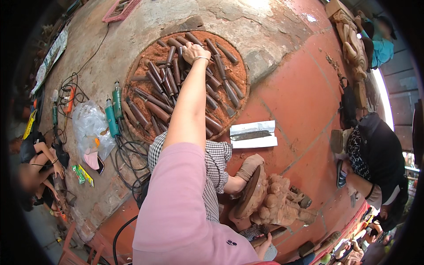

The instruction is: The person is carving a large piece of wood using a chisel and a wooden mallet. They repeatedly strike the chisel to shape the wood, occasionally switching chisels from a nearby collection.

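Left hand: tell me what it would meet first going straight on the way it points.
The left hand would likely meet the brown handle just beyond it, though depth is unclear here.

Brown wooden-handled chisels [167,83] lay heaped at many angles on reddish sawdust [152,52] in a round, shallow basket [247,77], some flat blades showing. A pale-brown wood carving [274,199], with rounded lumps and a disc-like base [248,194], lay tipped over the tiles [300,128]. Near it was a dark stick-like tool [274,234], too hidden to tell its kind.
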`<move>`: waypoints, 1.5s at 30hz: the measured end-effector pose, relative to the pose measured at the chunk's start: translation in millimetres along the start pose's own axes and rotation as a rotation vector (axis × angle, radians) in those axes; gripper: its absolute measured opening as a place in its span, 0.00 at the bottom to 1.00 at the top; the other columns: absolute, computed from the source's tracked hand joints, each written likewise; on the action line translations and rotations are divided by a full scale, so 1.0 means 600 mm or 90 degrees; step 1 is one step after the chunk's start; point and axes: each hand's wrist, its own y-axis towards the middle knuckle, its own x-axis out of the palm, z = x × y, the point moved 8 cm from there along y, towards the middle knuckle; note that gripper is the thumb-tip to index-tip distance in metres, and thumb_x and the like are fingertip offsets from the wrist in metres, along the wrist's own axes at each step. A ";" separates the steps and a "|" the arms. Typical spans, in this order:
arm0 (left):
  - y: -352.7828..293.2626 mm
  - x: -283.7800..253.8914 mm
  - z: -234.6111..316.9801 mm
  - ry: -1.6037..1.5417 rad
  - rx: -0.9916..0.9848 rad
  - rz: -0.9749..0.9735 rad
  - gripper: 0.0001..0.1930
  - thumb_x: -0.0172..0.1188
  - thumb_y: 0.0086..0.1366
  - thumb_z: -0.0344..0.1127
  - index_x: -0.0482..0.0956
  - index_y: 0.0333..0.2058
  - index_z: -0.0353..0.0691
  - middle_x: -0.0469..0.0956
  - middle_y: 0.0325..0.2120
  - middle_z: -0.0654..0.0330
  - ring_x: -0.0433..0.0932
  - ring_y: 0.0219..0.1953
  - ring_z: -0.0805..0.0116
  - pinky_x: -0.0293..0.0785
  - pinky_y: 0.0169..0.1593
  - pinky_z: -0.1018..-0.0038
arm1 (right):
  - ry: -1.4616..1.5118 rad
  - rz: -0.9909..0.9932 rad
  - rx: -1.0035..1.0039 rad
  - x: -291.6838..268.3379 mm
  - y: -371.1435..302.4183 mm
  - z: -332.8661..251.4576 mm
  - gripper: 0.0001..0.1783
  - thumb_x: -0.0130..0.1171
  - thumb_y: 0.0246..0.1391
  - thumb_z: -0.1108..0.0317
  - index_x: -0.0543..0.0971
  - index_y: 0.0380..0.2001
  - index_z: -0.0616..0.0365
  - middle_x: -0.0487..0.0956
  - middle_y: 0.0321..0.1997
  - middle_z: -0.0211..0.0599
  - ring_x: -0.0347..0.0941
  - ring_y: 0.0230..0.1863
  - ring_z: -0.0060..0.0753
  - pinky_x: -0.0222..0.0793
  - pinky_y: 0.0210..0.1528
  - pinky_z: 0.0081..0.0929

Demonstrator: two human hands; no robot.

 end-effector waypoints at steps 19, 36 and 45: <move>0.069 0.036 -0.037 -0.233 -0.067 0.101 0.11 0.66 0.52 0.33 0.79 0.34 0.38 0.76 0.43 0.56 0.80 0.41 0.57 0.79 0.44 0.61 | 0.010 -0.006 0.025 0.013 -0.010 0.002 0.22 0.56 0.54 0.47 0.69 0.20 0.54 0.69 0.18 0.32 0.67 0.21 0.32 0.67 0.27 0.31; 0.037 0.044 0.009 -0.137 -0.006 0.060 0.26 0.65 0.47 0.53 0.84 0.40 0.40 0.80 0.44 0.52 0.75 0.52 0.62 0.68 0.57 0.70 | -0.028 -0.004 0.038 0.019 -0.012 -0.003 0.22 0.55 0.55 0.47 0.69 0.23 0.56 0.69 0.19 0.33 0.67 0.22 0.33 0.68 0.27 0.33; 0.041 0.101 -0.007 -0.744 -0.176 -0.406 0.13 0.64 0.58 0.25 0.75 0.38 0.22 0.81 0.31 0.44 0.83 0.28 0.57 0.85 0.27 0.71 | -0.018 -0.020 0.023 0.006 0.005 0.003 0.20 0.57 0.54 0.48 0.69 0.28 0.55 0.71 0.21 0.33 0.68 0.23 0.33 0.68 0.27 0.33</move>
